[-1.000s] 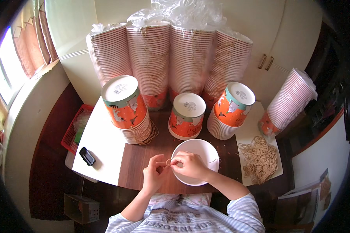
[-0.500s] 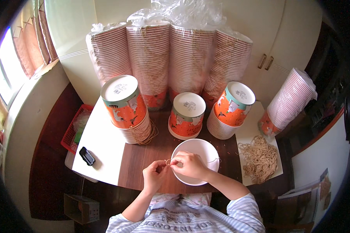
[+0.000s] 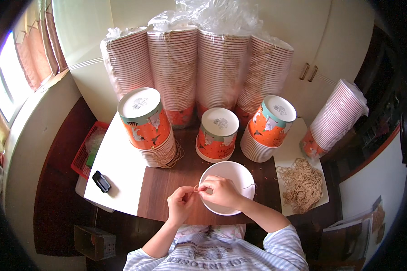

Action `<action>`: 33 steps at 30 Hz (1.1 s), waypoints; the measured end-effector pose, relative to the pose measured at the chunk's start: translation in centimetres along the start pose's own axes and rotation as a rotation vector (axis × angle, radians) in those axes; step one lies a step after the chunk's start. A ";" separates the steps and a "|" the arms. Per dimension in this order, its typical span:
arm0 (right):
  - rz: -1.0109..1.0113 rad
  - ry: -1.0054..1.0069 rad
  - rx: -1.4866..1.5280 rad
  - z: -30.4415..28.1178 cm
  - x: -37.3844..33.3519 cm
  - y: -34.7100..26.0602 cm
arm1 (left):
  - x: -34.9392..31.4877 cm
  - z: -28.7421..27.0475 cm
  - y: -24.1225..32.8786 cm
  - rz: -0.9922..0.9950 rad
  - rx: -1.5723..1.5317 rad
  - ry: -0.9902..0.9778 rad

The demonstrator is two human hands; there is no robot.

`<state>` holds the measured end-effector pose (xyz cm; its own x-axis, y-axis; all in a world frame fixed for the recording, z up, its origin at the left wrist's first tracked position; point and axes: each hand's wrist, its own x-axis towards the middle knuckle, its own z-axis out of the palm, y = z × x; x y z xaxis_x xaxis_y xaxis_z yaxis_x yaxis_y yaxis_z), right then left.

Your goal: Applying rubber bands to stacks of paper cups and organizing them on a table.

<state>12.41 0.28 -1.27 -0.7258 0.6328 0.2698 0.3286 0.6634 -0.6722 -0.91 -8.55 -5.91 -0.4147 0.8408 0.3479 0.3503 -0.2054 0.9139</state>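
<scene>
A round paper bucket [image 3: 233, 168], white inside, stands mouth up at the table's front edge. Close to its left rim, my left hand [image 3: 181, 202] pinches a thin tan cord [image 3: 196, 188] that forms a small loop. My right hand [image 3: 219, 190] reaches over the bucket, its fingers closed on the same cord just beside my left fingertips. Another bit of cord [image 3: 253, 184] shows at the bucket's right rim. Whether the pinched cord passes through the left wall is hidden by my fingers.
Upside-down orange buckets stand in a left stack [image 3: 144, 126], a middle stack [image 3: 217, 135] and a right stack [image 3: 269, 126]. Tall plastic-wrapped stacks [image 3: 221, 67] rise behind. A heap of tan cords [image 3: 300, 185] lies at right, a black case [image 3: 101, 181] at left.
My left hand has shifted very slightly to the right, and the cord loop between the fingertips with it. My right hand stays nearly in place.
</scene>
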 end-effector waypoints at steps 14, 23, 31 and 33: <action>0.029 0.003 -0.018 -0.1 0.0 0.0 | 0.0 0.0 -0.8 -0.216 -0.521 -0.058; 0.017 -0.011 -0.019 -0.3 0.0 0.0 | 0.4 -0.5 -1.4 -0.221 -0.685 -0.254; -0.061 0.014 0.207 -1.7 0.1 -0.8 | 1.2 -0.8 -0.4 -0.273 -0.809 -0.231; -0.098 0.013 0.200 -1.8 0.1 -0.8 | 1.3 -0.8 -0.4 -0.270 -0.805 -0.237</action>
<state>13.18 0.58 0.57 -0.7398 0.5754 0.3488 0.1293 0.6303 -0.7655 -2.28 -7.76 -5.59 -0.1813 0.9750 0.1281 -0.4696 -0.2003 0.8598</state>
